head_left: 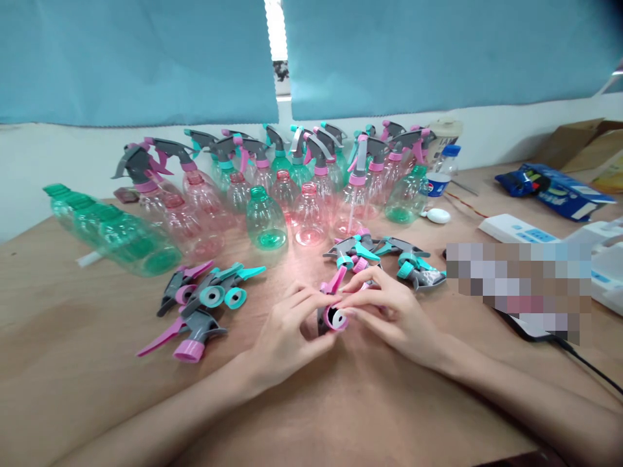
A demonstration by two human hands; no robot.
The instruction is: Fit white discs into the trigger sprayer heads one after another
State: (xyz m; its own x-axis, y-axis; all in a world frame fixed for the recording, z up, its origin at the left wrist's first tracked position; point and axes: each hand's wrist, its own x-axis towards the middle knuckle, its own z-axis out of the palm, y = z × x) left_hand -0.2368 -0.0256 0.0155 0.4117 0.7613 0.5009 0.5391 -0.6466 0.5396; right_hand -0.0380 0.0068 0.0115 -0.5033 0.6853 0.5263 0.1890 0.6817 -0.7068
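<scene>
My left hand (292, 324) is closed around a grey and pink trigger spray head (335, 280), its collar opening turned up toward me. At that collar sits a small white washer (339, 319), partly inside the pink ring and tilted. The fingertips of my right hand (389, 311) pinch at the washer's edge; their exact contact is partly hidden. Left of my hands lie several loose spray heads (195, 324) with pink or teal collars, some showing white washers inside. Beyond my right hand is another group of loose spray heads (355, 250).
Pink and green spray bottles (311, 214) stand across the back, many with heads on. Green bottles (117, 233) lie in a row at left. At right are a blurred-out phone (520, 285) with a cable, a white power strip (518, 230) and a blue packet (559, 188).
</scene>
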